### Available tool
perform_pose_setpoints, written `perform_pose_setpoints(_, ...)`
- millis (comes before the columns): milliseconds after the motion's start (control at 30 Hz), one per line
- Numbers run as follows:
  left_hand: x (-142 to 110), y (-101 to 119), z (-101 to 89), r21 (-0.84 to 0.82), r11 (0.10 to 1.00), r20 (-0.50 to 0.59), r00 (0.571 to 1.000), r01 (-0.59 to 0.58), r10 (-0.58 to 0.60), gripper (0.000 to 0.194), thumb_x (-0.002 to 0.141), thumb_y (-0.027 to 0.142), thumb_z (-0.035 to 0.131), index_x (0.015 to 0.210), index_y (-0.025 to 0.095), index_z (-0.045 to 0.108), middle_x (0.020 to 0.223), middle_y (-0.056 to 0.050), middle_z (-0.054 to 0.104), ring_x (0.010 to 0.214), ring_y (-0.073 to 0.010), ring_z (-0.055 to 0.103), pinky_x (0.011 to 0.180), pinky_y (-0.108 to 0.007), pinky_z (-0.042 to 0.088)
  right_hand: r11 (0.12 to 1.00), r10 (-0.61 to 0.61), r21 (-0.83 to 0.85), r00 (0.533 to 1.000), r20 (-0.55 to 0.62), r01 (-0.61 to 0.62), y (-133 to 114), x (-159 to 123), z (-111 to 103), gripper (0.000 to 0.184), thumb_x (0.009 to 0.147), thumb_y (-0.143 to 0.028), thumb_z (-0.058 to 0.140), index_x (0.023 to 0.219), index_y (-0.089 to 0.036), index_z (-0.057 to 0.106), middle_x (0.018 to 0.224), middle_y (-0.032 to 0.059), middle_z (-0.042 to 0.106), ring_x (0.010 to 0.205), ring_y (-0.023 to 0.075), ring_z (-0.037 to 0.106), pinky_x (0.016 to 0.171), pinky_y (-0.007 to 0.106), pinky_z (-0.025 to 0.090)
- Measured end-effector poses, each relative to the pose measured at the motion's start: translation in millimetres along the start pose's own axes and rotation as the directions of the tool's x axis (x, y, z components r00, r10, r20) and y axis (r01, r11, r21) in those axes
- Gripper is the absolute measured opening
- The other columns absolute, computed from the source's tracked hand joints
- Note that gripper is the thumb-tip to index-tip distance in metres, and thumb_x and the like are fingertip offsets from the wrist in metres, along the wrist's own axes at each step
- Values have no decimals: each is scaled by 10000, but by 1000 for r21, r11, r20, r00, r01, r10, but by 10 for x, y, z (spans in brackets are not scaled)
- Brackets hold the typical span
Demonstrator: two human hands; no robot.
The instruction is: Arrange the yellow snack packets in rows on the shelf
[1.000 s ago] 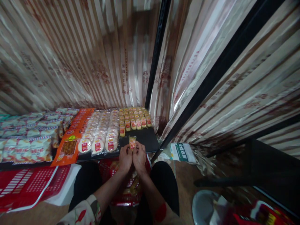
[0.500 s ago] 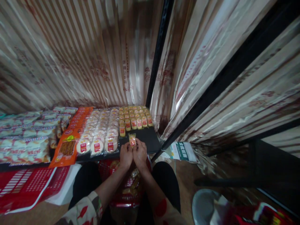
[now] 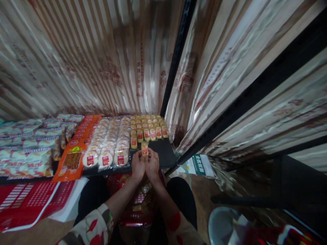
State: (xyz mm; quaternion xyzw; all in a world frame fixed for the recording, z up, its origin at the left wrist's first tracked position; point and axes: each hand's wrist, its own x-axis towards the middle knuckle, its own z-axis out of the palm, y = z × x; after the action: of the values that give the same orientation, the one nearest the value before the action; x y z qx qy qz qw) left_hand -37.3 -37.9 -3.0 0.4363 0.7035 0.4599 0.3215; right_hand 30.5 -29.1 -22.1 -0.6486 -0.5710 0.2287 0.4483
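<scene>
Head view: I have both hands together at the centre of the frame, just below the middle. My left hand [image 3: 138,167] and right hand [image 3: 152,166] share one grip, fingertips closed on the lower end of a small yellow packet [image 3: 144,148]. Packet upright, red label facing me, over the black shelf [image 3: 163,154], near the front row of matching yellow packets [image 3: 152,134]; whether its base touches the shelf I cannot tell.

To the left along the shelf: clear-wrapped round biscuits [image 3: 105,158] in three columns, then an orange bag [image 3: 73,160], then pale snack bags [image 3: 38,163] at the left edge.

Bottom centre, below my forearms: a red container [image 3: 135,219] between the knees, loose gold-wrapped pieces [image 3: 146,188] inside. Lower left: red basket [image 3: 15,199] with a white handle. Lower right: pale basin [image 3: 216,224] on the floor.
</scene>
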Motion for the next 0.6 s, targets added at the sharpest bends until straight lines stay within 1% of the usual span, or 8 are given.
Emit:
perform_pose_setpoints(133, 42, 51, 2, 25, 1000, -5, 1000, 6, -6, 271, 786, 153, 447, 1000, 157, 613, 1008, -79, 640, 948, -169, 589, 903, -312, 449, 999, -9, 42, 1000, -20, 10, 36, 48, 64, 382, 779, -181, 440, 1123, -194, 604, 1016, 88, 587, 919, 200, 570, 826, 350, 477)
perform_pose_setpoints(333, 108, 86, 5, 95, 995, -24, 999, -21, 24, 306, 816, 198, 433, 1049, 153, 627, 1020, -90, 637, 992, -189, 563, 924, -318, 436, 998, -27, 58, 999, -22, 28, 49, 122, 126, 392, 767, -161, 460, 1131, -204, 601, 1002, 76, 593, 912, 189, 570, 829, 339, 482)
perform_pose_setpoints(433, 138, 91, 4, 89, 995, -10, 999, -32, 33, 321, 821, 216, 417, 1053, 159, 632, 1020, -86, 647, 1004, -199, 563, 929, -327, 431, 998, -28, 52, 1000, -11, 29, 40, 154, 146, 386, 773, -171, 464, 1132, -200, 602, 1010, 82, 592, 924, 191, 567, 835, 336, 479)
perform_pose_setpoints(600, 175, 93, 21, 56, 998, -18, 999, -32, 33, 351, 826, 211, 405, 1107, 134, 599, 1111, -106, 624, 1040, -190, 553, 965, -332, 412, 998, -20, 60, 1000, -8, 21, 40, 197, 188, 378, 767, -177, 476, 1120, -192, 612, 1011, 84, 590, 921, 194, 567, 841, 337, 473)
